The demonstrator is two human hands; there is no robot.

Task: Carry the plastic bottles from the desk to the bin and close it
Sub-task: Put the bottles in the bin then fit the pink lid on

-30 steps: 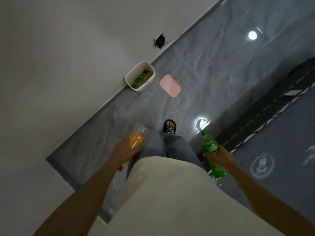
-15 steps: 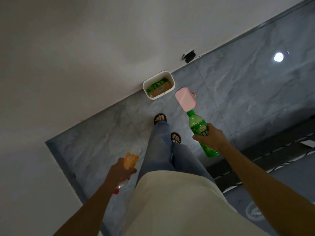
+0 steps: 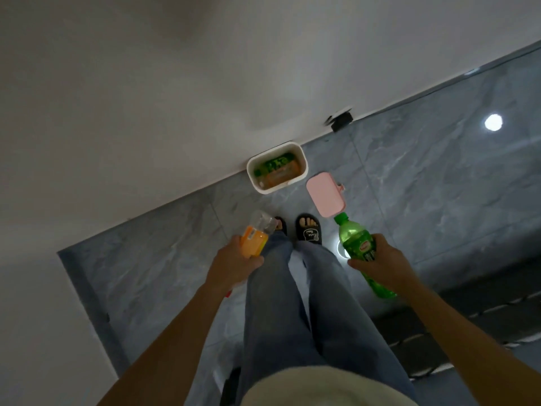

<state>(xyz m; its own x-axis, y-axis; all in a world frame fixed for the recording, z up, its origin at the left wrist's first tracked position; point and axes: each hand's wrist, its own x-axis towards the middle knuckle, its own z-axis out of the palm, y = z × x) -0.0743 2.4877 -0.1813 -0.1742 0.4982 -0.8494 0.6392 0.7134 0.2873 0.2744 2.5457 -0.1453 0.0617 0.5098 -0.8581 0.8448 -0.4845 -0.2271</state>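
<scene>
Orange bottle [image 3: 254, 241] (cap hidden) fills left hand [image 3: 234, 266]; right hand [image 3: 380, 263] clasps green bottle [image 3: 357, 244].

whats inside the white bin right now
The open white bin already holds a green bottle lying beside an orange-labelled bottle. Whatever lies beneath them is covered; the bin's bottom cannot be seen.

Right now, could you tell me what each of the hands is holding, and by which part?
The left hand grips the orange-labelled bottle around its labelled body; the right hand grips the green bottle around its middle.
</scene>
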